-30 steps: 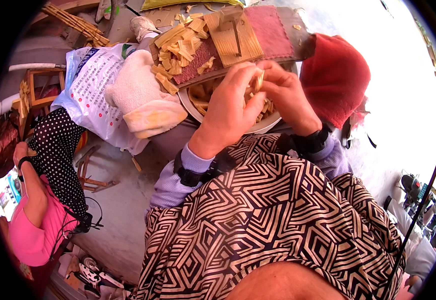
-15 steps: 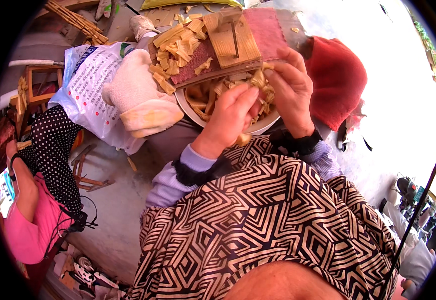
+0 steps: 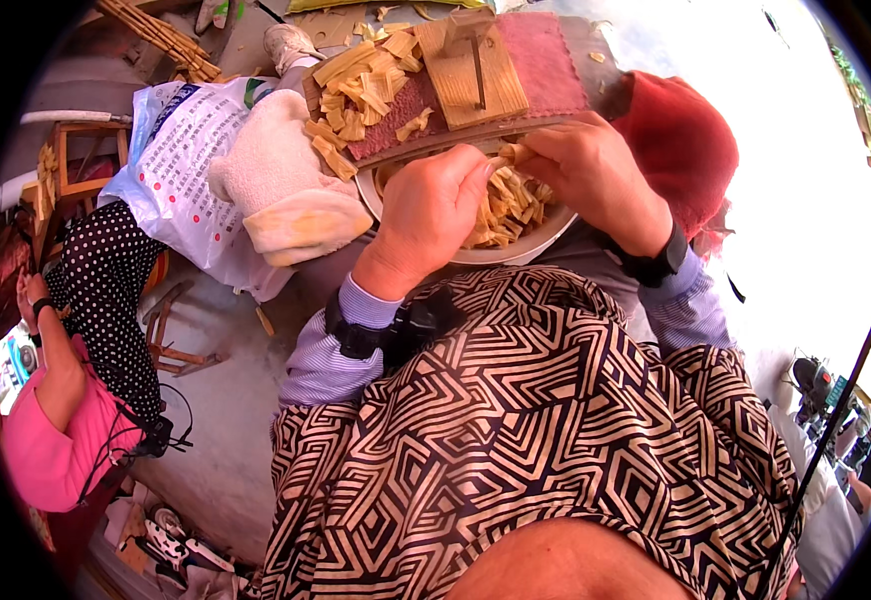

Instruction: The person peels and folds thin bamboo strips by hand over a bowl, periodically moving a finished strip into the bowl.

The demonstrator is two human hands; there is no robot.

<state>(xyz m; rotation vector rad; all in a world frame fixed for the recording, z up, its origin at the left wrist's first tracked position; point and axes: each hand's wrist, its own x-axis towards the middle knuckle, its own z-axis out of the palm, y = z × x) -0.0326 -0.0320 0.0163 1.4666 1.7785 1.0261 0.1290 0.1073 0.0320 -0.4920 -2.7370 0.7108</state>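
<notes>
Left hand (image 3: 432, 208) curled nearly to fist; right hand (image 3: 596, 180) near it, angled inward.

Upper body: loose top (image 3: 516, 430) in black and cream, printed all over with nested chevrons, diamonds and angular maze-like lines; the neckline is a plain curve. Left sleeve (image 3: 316, 370) and right sleeve (image 3: 693, 310) are lilac with fine stripes (clearest at the left cuff). Left wrist carries a black strap (image 3: 358, 337) with a boxy dark fitting; right wrist carries a matching black band (image 3: 664, 260), its detail too small to read. Lower body: grey trousers (image 3: 328, 276), partly visible.
</notes>
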